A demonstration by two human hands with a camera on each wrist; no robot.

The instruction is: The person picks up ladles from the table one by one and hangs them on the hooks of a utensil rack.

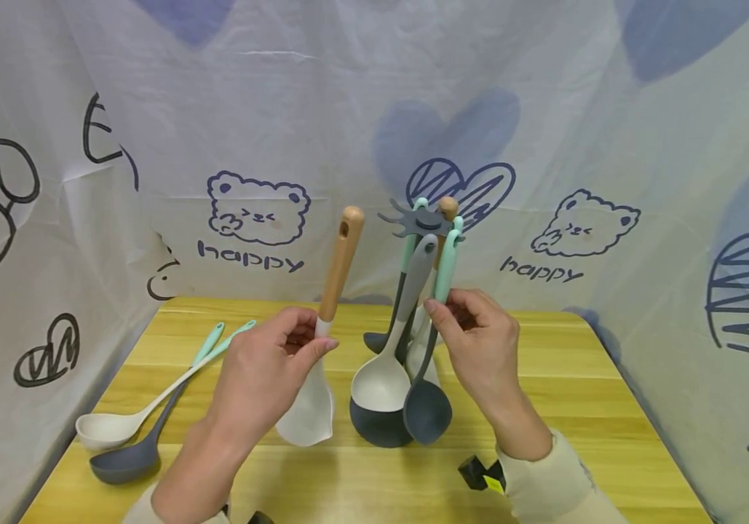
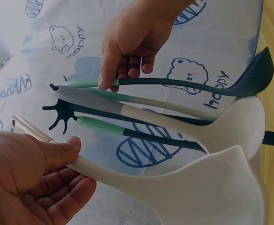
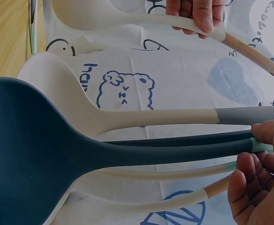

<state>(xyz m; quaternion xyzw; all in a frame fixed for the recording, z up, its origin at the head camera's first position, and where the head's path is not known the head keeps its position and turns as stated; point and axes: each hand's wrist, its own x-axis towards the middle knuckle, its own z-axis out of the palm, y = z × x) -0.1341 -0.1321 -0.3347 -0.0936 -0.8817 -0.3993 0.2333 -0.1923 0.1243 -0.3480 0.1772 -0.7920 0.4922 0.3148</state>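
Note:
My left hand [image 1: 263, 371] pinches a white ladle [image 1: 308, 415] at its neck, just under the wooden handle. Its bowl, with a pointed lip, hangs down over the table. My right hand [image 1: 482, 342] pinches a dark ladle [image 1: 428, 411] by its mint handle, beside a utensil stand whose dark hooked top [image 1: 423, 218] spreads in several prongs. A white ladle with a grey handle [image 1: 420, 273] hangs at the stand's front. Behind it, more utensils with mint and wooden handles are partly hidden. In the right wrist view, the dark ladle [image 3: 24, 150] fills the near left.
On the table's left lie a white ladle [image 1: 108, 431] and a dark ladle [image 1: 127, 462], their mint handles crossing. Printed cloth [image 1: 348, 109] hangs behind and at both sides of the wooden table [image 1: 577, 407]. A small black object [image 1: 474, 473] is near my right sleeve.

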